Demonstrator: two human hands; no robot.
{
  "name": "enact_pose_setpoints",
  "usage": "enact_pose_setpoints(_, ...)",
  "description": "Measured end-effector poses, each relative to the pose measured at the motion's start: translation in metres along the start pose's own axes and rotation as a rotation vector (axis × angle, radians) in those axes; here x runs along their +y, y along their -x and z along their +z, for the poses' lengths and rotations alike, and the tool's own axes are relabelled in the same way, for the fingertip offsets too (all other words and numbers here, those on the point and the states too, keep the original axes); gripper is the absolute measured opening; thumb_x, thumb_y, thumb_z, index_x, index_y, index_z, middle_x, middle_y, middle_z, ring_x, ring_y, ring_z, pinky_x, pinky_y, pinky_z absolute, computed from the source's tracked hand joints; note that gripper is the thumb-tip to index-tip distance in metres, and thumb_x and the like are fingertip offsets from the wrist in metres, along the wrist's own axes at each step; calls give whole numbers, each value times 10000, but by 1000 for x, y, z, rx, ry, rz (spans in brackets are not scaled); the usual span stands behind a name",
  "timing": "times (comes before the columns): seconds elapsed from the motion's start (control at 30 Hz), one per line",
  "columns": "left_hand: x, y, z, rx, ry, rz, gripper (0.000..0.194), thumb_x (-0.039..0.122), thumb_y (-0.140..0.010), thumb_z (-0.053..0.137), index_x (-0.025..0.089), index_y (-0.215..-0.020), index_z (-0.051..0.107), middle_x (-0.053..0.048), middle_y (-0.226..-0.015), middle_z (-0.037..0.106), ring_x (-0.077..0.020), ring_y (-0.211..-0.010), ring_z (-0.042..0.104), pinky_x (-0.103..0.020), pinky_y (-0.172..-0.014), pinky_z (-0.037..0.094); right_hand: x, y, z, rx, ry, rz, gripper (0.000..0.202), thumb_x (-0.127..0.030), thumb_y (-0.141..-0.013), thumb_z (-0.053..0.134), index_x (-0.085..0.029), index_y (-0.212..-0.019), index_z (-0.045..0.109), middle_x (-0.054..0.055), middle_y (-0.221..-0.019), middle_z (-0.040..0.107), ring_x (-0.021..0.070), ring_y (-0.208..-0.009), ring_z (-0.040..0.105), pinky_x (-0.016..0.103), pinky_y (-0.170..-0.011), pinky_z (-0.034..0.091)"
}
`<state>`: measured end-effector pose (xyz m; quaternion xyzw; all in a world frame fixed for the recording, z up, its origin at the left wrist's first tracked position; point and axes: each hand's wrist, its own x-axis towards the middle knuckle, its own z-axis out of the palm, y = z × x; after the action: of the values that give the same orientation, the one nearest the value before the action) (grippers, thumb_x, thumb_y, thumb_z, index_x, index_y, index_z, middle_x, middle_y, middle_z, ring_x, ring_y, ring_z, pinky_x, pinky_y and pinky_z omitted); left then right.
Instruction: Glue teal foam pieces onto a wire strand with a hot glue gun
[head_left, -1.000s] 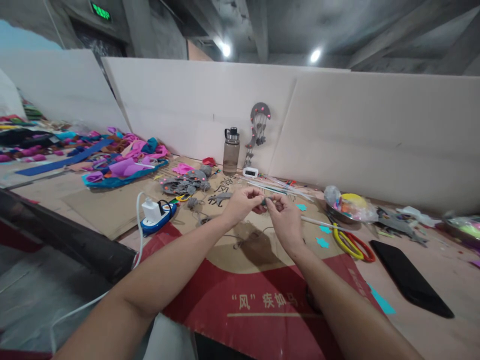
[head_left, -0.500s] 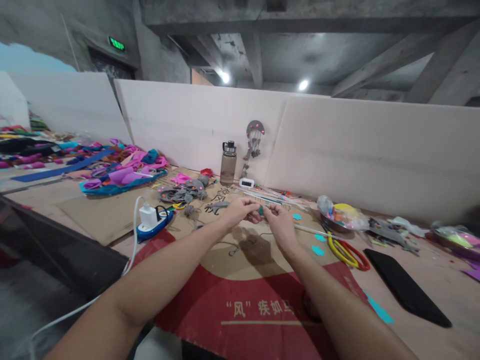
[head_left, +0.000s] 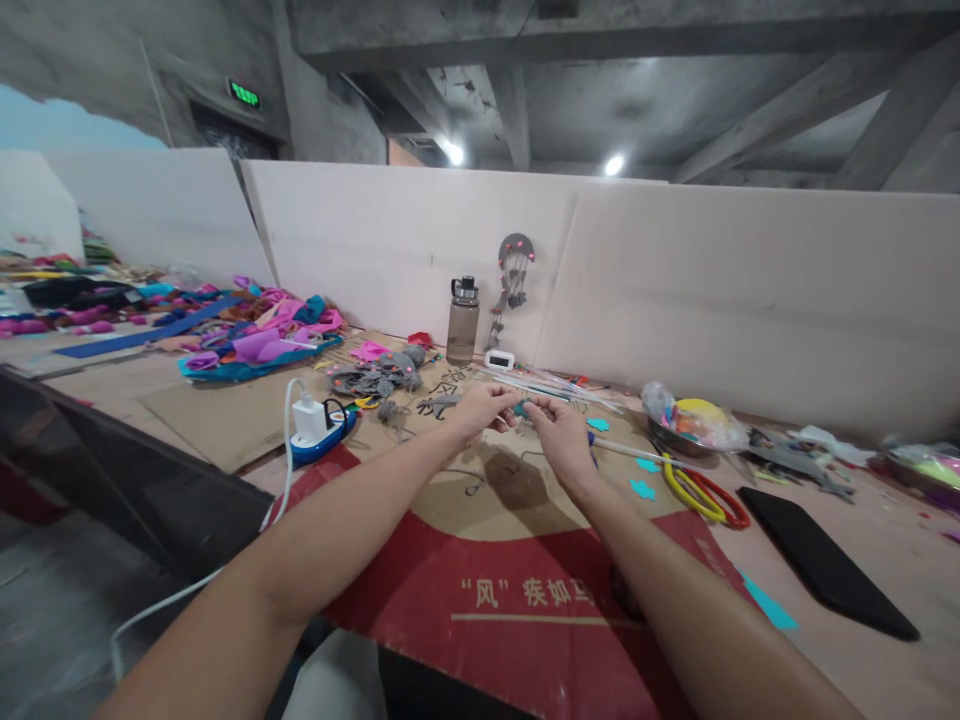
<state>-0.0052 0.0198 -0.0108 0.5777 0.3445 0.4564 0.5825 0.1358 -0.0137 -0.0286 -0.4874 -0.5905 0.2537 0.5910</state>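
- Pinching a small, soft-looking teal piece (head_left: 520, 408) above the far, tan part of the red-and-tan printed cardboard sheet (head_left: 517, 558).
- Hardly shifted since half a second ago, suggesting fine fingerwork under way.
- Gripped between left hand (head_left: 489, 410) and right hand (head_left: 559, 432), in near-meeting fingertip pinches.
- With yellow-and-red-looped scissors (head_left: 705, 493) by the cardboard's right edge.

Since the first picture, the right hand (head_left: 561, 440) has shifted slightly left, uncovering a blue end (head_left: 591, 438) beside the white rod (head_left: 637, 450). The small piece (head_left: 520, 408) between the fingertips, dark then, now shows teal. The view has tilted up, revealing more concrete ceiling (head_left: 645, 110).
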Motion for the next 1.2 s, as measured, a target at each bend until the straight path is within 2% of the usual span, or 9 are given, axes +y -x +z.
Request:
enact_pose_setpoints(0.13, 1, 1, 0, 31, -18, 22, 188, 256, -815, 686, 120, -723, 593, 40, -486, 523, -49, -395, 460, -160, -389, 349, 2, -2, 0, -32, -17, 27, 378, -513, -674, 637, -163, -816, 642, -17, -626, 554, 114, -553, 381, 253, -529, 299)
enact_pose_setpoints(0.27, 2, 3, 1, 17, 11, 47, 178, 228, -818, 681, 116, -711, 593, 41, -472, 521, -44, -390, 451, -157, -394, 348, 0, -1, 0, 13, -31, 50, 362, -522, -670, 643, -171, -755, 616, -31, -583, 507, 105, -531, 343, 249, -503, 271)
enact_pose_setpoints(0.4, 0, 0, 1, -47, 167, 32, 108, 181, -797, 700, 93, -796, 638, 14, -541, 589, -56, -451, 525, -173, -466, 434, 1, -1, -1, 48, -44, 66, 344, -522, -701, 614, -183, -755, 598, -45, -559, 474, 102, -508, 320, 251, -490, 271)
enact_pose_setpoints(0.53, -4, -4, 1, -84, 247, 5, 199, 197, -729, 775, 84, -849, 663, -11, -644, 642, -68, -521, 579, -195, -517, 486, 4, -2, -1, 76, -71, 74, 330, -517, -710, 605, -190, -755, 590, -49, -550, 467, 108, -507, 331, 256, -490, 277)
enact_pose_setpoints(0.67, -6, -3, 1, -49, 187, 15, 252, 246, -679, 808, 102, -824, 661, 9, -632, 616, -60, -491, 537, -186, -462, 452, -1, 1, 1, 79, -63, 60, 308, -487, -701, 610, -184, -751, 595, -32, -607, 523, 113, -541, 373, 264, -532, 305)
enact_pose_setpoints(0.77, -5, 0, 1, -14, 104, 35, 233, 285, -700, 785, 117, -782, 645, 30, -575, 569, -54, -463, 495, -171, -428, 403, -6, 4, 2, 65, -10, 31, 287, -464, -708, 597, -181, -756, 593, -22, -640, 546, 122, -570, 411, 272, -561, 317)
enact_pose_setpoints(0.93, -1, 1, -1, 71, -22, 107, 122, 248, -798, 669, 132, -789, 633, 40, -555, 546, -46, -443, 486, -154, -395, 331, -12, 7, 4, 103, 101, 22, 305, -400, -715, 609, -193, -928, 541, -82, -564, 424, 136, -527, 402, 273, -521, 286)
enact_pose_setpoints(1.03, 0, 0, -3, 92, -60, 140, 92, 217, -823, 628, 131, -791, 619, 34, -581, 557, -45, -439, 511, -151, -374, 295, -12, 10, 5, 115, 121, -11, 273, -391, -756, 583, -211, -936, 486, -84, -572, 427, 134, -518, 404, 272, -512, 288)
enact_pose_setpoints(1.2, 2, 2, -1, 66, -30, 139, 73, 182, -829, 623, 118, -796, 611, 15, -620, 589, -74, -490, 591, -164, -428, 402, -17, 13, 3, 108, 161, -89, 215, -403, -807, 556, -214, -901, 519, -66, -590, 437, 126, -529, 393, 269, -519, 279)
